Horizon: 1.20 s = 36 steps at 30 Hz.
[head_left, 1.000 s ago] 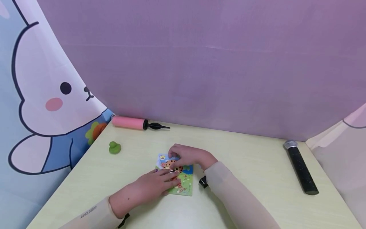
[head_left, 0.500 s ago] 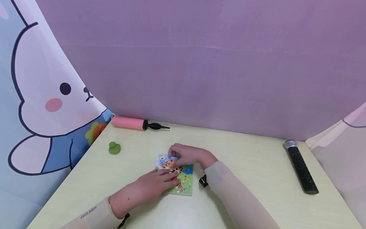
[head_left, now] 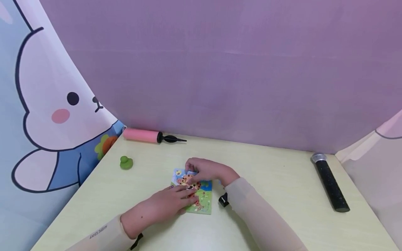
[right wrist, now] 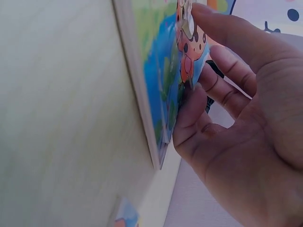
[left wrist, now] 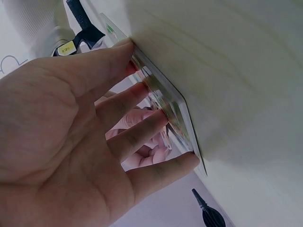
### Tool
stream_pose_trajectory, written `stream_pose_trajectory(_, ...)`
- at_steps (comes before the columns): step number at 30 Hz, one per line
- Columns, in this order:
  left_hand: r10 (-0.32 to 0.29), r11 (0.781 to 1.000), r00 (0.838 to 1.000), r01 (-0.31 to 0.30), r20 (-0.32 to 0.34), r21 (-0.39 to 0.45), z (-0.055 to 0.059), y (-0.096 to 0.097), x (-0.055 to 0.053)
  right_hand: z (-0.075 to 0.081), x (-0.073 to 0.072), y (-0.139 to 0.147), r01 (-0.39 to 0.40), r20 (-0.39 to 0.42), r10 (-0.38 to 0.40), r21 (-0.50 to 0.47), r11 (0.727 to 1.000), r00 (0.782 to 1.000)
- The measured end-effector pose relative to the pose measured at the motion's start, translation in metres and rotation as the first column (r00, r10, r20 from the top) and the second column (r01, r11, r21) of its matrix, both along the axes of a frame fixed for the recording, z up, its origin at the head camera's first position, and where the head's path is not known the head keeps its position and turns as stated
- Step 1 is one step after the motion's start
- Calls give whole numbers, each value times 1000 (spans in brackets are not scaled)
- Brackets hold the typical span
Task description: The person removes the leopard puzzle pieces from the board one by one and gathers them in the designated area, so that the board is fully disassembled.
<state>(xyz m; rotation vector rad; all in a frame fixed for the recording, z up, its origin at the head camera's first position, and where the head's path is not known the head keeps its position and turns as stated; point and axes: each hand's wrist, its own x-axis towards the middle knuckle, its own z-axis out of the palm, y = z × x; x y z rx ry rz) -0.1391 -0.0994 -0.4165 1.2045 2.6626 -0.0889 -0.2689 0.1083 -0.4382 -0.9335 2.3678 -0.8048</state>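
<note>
A small picture puzzle [head_left: 205,206] with a spotted cartoon animal on blue and green lies on the table, partly hidden under both hands. My left hand [head_left: 165,204] rests on its lower left part, fingers spread and fairly straight. In the left wrist view the fingertips [left wrist: 161,118] press along the puzzle's face and edge. My right hand [head_left: 208,169] reaches over the upper part with bent fingers. The right wrist view shows its thumb and finger pinching a spotted puzzle piece [right wrist: 198,47], which stands tilted up from the board.
A loose puzzle piece [right wrist: 127,216] lies on the table beside the board, by the right wrist. A green toy duck [head_left: 126,162] sits at left, a pink hand pump [head_left: 141,135] along the back edge. At far right lies a black microphone [head_left: 331,184].
Near my right fingers, a piece edge now shows raised above the puzzle's top part. Both hands stay almost in place; the head view shifts slightly.
</note>
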Motion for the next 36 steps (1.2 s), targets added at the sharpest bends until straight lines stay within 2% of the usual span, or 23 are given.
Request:
stream_pose_trajectory(12, -6, 1000, 1000, 6, -10, 0, -1, 1, 0, 0, 4, 2, 26, -2, -26, -35, 999, 1000)
stream_pose_trajectory(25, 4, 1000, 1000, -4, 8, 3, -1, 0, -1, -9, 7, 7, 81, 21, -79, -106, 991, 997)
stream_pose_trajectory(36, 10, 1000, 1000, -10, 15, 5, -1, 0, -1, -5, 11, 8, 90, 11, -90, -102, 991, 996)
